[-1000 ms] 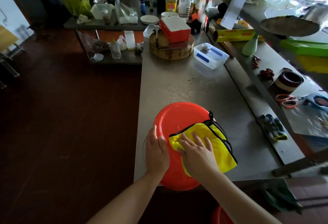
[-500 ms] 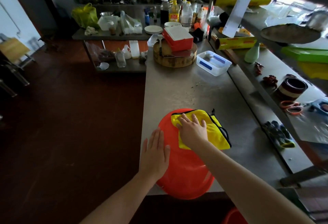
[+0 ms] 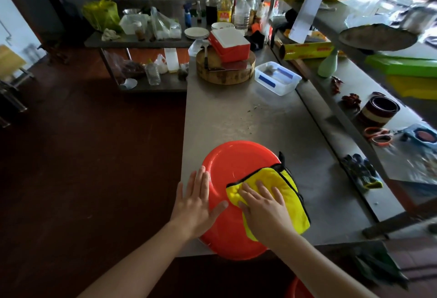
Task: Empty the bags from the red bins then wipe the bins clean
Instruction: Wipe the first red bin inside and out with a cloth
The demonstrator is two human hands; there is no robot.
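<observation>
Wiping stage of the task. The red bin (image 3: pixel 236 163) lies on the near end of the table (image 3: pixel 236 113), apparently base up, its near rim overhanging the table edge. My left hand (image 3: pixel 197 200) rests flat on the bin's left flank to steady it, fingers straight and close together, thumb spread toward the cloth (image 3: pixel 286 189). My right hand (image 3: pixel 264 205) presses the cloth onto the base, palm down and fingers splayed; nothing is pinched. No bag shows on this bin, so I judge its emptying done. The next move calls for a firm sweep across the bare far half, the left hand bracing the bin against sliding off the edge; then, probably, turning it over for the inside. Bin: round, shallow, glossy hard plastic with a ring moulded in the base; likely to slip on steel. Cloth: thick, fluffy yellow pile with a black-bound hem and a small black loop at one corner, seemingly folded. Table: dull brushed steel, a few crumbs farther along. A second bin (image 3: pixel 299 289), also red, shows partly below the table edge.
</observation>
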